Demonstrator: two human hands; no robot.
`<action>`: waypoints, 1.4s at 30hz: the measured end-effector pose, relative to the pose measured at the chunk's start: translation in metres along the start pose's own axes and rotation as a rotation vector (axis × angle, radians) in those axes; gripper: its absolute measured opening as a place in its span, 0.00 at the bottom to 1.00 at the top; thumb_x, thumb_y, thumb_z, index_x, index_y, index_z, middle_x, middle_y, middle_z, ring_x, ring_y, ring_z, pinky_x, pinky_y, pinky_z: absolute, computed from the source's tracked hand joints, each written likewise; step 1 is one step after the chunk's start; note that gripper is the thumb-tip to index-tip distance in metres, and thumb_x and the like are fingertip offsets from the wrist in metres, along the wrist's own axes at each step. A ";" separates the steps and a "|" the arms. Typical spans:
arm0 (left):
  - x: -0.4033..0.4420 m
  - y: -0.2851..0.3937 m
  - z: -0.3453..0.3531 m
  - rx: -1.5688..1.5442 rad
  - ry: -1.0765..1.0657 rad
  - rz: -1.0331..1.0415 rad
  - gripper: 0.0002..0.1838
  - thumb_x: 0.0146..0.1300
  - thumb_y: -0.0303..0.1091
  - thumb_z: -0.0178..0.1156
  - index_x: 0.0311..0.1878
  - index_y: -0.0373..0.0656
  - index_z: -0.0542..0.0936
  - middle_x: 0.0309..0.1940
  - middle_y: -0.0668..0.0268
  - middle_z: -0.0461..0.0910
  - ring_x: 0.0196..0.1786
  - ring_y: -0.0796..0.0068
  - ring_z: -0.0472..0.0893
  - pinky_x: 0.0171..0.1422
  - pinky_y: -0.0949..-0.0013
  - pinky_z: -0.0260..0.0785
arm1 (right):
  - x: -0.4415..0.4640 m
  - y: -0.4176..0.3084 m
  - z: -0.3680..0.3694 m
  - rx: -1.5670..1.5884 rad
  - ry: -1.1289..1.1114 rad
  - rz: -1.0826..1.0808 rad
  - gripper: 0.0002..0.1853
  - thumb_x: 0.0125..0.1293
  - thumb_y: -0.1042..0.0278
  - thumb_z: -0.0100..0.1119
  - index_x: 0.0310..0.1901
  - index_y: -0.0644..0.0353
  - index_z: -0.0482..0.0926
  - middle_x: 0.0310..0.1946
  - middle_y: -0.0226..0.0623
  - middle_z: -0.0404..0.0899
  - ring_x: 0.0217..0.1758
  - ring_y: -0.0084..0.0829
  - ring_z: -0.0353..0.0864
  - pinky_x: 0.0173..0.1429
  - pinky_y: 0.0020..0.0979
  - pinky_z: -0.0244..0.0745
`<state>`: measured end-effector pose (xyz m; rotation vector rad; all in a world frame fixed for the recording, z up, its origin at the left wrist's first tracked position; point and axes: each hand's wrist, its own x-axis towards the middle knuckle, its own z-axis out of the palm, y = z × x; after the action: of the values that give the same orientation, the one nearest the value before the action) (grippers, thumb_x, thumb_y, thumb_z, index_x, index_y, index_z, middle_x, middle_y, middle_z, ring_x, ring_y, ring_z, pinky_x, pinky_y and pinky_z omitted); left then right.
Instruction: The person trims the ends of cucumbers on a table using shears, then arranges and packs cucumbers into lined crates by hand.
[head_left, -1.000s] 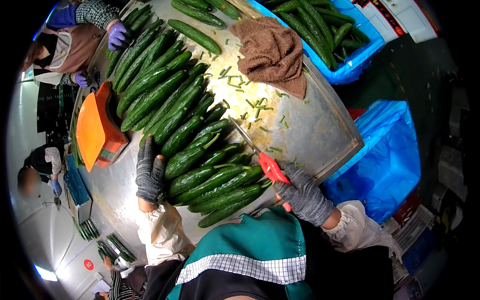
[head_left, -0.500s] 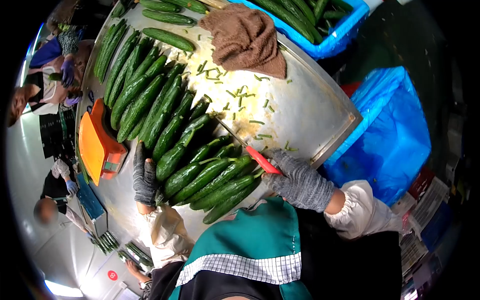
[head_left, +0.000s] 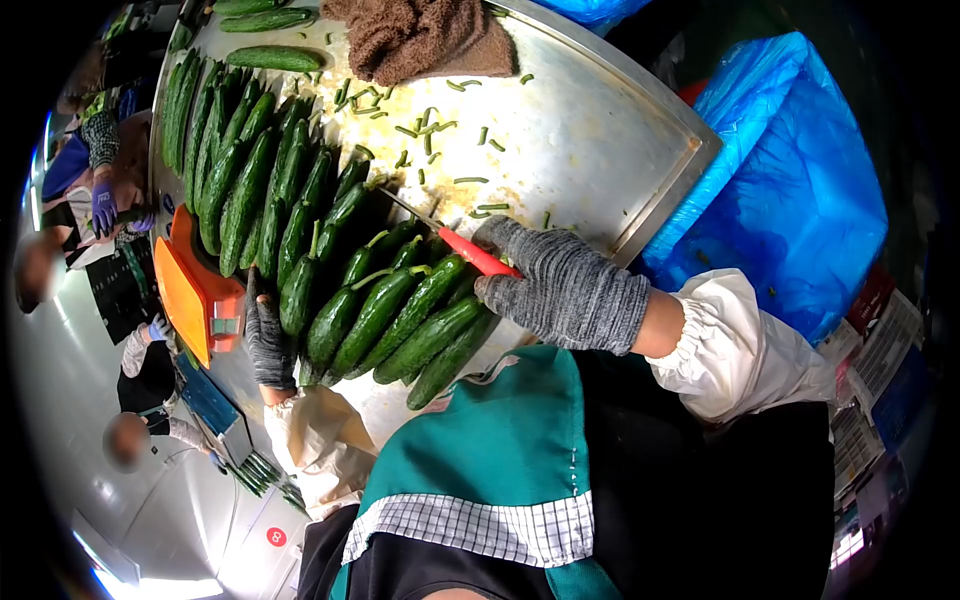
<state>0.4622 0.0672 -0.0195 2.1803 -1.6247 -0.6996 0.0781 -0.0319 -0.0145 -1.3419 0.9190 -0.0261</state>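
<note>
My right hand [head_left: 565,285], in a grey knit glove, is closed round the red handle of a pair of scissors [head_left: 477,252]. The blades point up and left, beside the stem ends of the heaped cucumbers [head_left: 345,318]. My left hand [head_left: 268,335], gloved in grey as well, rests against the near left side of the heap with its fingers stretched out. Short cut green stems [head_left: 428,130] lie scattered on the wet metal table [head_left: 585,150] beyond the blades.
Left of the heap stands an orange scale [head_left: 195,285]. A brown towel [head_left: 430,40] lies at the table's far side. Right of the table edge is a blue-lined bin [head_left: 775,190]. Two co-workers in gloves [head_left: 103,205] are at the left.
The view has turned, so table and cucumbers appear shifted left and up. My right hand, still holding the scissors, has moved up along the stem ends. My left hand stays beside the heap.
</note>
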 end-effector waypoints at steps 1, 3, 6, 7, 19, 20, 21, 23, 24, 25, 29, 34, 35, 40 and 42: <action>0.001 -0.006 -0.001 0.002 -0.002 0.002 0.24 0.71 0.39 0.34 0.64 0.33 0.58 0.61 0.49 0.63 0.62 0.59 0.65 0.65 0.66 0.56 | 0.000 0.000 0.000 0.003 0.001 0.000 0.23 0.60 0.57 0.55 0.53 0.63 0.68 0.34 0.52 0.77 0.39 0.48 0.79 0.45 0.38 0.72; 0.000 -0.016 -0.002 0.060 -0.045 0.037 0.28 0.70 0.46 0.34 0.66 0.38 0.54 0.63 0.55 0.61 0.63 0.64 0.65 0.66 0.66 0.57 | -0.001 0.001 0.001 -0.028 0.045 -0.030 0.23 0.59 0.57 0.55 0.53 0.62 0.68 0.33 0.53 0.77 0.38 0.47 0.79 0.44 0.38 0.72; 0.001 -0.015 -0.002 -0.071 -0.048 -0.036 0.28 0.70 0.48 0.34 0.67 0.40 0.53 0.63 0.57 0.61 0.62 0.66 0.66 0.65 0.66 0.59 | 0.006 0.001 0.004 -0.055 0.030 -0.020 0.25 0.59 0.56 0.55 0.53 0.63 0.68 0.34 0.54 0.77 0.38 0.49 0.78 0.45 0.39 0.72; 0.000 -0.015 -0.002 -0.121 -0.043 -0.064 0.28 0.70 0.48 0.33 0.67 0.40 0.53 0.63 0.57 0.61 0.62 0.66 0.66 0.65 0.66 0.59 | 0.008 0.001 0.006 -0.085 0.048 -0.041 0.25 0.59 0.56 0.54 0.53 0.64 0.67 0.34 0.55 0.77 0.38 0.49 0.78 0.45 0.39 0.72; 0.001 -0.008 -0.002 -0.081 -0.017 -0.040 0.26 0.72 0.43 0.30 0.66 0.34 0.56 0.65 0.51 0.58 0.67 0.63 0.60 0.68 0.68 0.51 | 0.017 0.007 0.026 -0.234 0.153 -0.105 0.22 0.57 0.57 0.51 0.46 0.67 0.68 0.25 0.52 0.77 0.30 0.48 0.78 0.37 0.43 0.73; 0.002 -0.011 -0.004 -0.124 -0.052 -0.064 0.27 0.72 0.45 0.30 0.66 0.37 0.55 0.64 0.54 0.59 0.65 0.65 0.62 0.67 0.68 0.53 | 0.018 0.007 0.028 -0.255 0.158 -0.102 0.24 0.58 0.57 0.52 0.51 0.67 0.67 0.27 0.54 0.77 0.32 0.49 0.78 0.38 0.42 0.73; 0.003 -0.013 -0.005 -0.167 -0.087 -0.089 0.27 0.71 0.46 0.30 0.67 0.40 0.55 0.63 0.57 0.61 0.62 0.68 0.64 0.66 0.67 0.56 | 0.018 0.007 0.028 -0.255 0.160 -0.103 0.24 0.58 0.57 0.52 0.51 0.67 0.67 0.27 0.54 0.77 0.32 0.49 0.78 0.38 0.42 0.73; 0.001 -0.010 -0.002 -0.132 -0.045 -0.065 0.26 0.71 0.43 0.31 0.66 0.37 0.56 0.63 0.53 0.60 0.64 0.64 0.64 0.67 0.67 0.54 | 0.019 0.007 0.029 -0.227 0.147 -0.095 0.24 0.58 0.58 0.52 0.50 0.67 0.68 0.27 0.53 0.77 0.31 0.49 0.78 0.38 0.43 0.73; 0.000 -0.010 0.000 -0.099 -0.003 -0.042 0.25 0.71 0.41 0.32 0.65 0.34 0.57 0.63 0.49 0.60 0.65 0.60 0.63 0.67 0.67 0.53 | 0.019 0.008 0.030 -0.227 0.148 -0.096 0.24 0.58 0.58 0.52 0.50 0.67 0.68 0.27 0.53 0.77 0.31 0.49 0.78 0.38 0.43 0.73; 0.001 -0.010 -0.001 -0.098 -0.003 -0.041 0.25 0.71 0.41 0.32 0.65 0.34 0.57 0.63 0.49 0.60 0.65 0.60 0.63 0.67 0.67 0.53 | 0.019 0.009 0.031 -0.226 0.167 -0.104 0.23 0.57 0.59 0.52 0.50 0.67 0.68 0.27 0.53 0.77 0.32 0.49 0.78 0.38 0.43 0.72; 0.002 -0.013 0.000 -0.051 -0.002 0.020 0.23 0.71 0.36 0.33 0.65 0.34 0.57 0.62 0.49 0.61 0.64 0.59 0.64 0.67 0.67 0.54 | 0.018 0.009 0.035 -0.207 0.201 -0.101 0.22 0.57 0.61 0.53 0.49 0.66 0.68 0.27 0.52 0.77 0.32 0.48 0.78 0.38 0.43 0.72; -0.002 -0.016 -0.003 0.396 0.003 0.399 0.22 0.70 0.31 0.34 0.67 0.40 0.54 0.65 0.52 0.56 0.65 0.58 0.61 0.69 0.63 0.51 | 0.016 0.014 0.037 -0.174 0.228 -0.094 0.20 0.57 0.61 0.53 0.48 0.64 0.69 0.27 0.51 0.76 0.31 0.48 0.77 0.38 0.43 0.71; -0.002 -0.011 -0.001 0.373 0.008 0.325 0.22 0.70 0.31 0.35 0.66 0.38 0.55 0.64 0.50 0.58 0.64 0.58 0.63 0.68 0.65 0.53 | 0.012 0.017 0.036 -0.142 0.250 -0.096 0.19 0.57 0.61 0.53 0.48 0.64 0.69 0.27 0.51 0.76 0.32 0.48 0.77 0.39 0.42 0.70; 0.000 0.002 0.002 0.141 0.066 -0.022 0.28 0.71 0.47 0.35 0.64 0.33 0.59 0.62 0.50 0.62 0.64 0.62 0.63 0.67 0.68 0.51 | -0.031 0.022 0.013 -0.076 0.198 -0.186 0.22 0.58 0.59 0.54 0.47 0.70 0.67 0.24 0.51 0.76 0.28 0.45 0.79 0.35 0.38 0.74; -0.001 0.000 -0.001 0.195 0.079 0.017 0.28 0.71 0.46 0.35 0.64 0.33 0.59 0.62 0.50 0.62 0.64 0.61 0.63 0.67 0.68 0.51 | -0.043 0.016 0.011 0.165 0.147 -0.125 0.25 0.58 0.59 0.56 0.51 0.71 0.66 0.31 0.54 0.77 0.34 0.44 0.79 0.40 0.36 0.74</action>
<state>0.4626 0.0682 -0.0191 2.2925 -1.7322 -0.4607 0.0476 0.0035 -0.0049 -1.2534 0.9342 -0.2941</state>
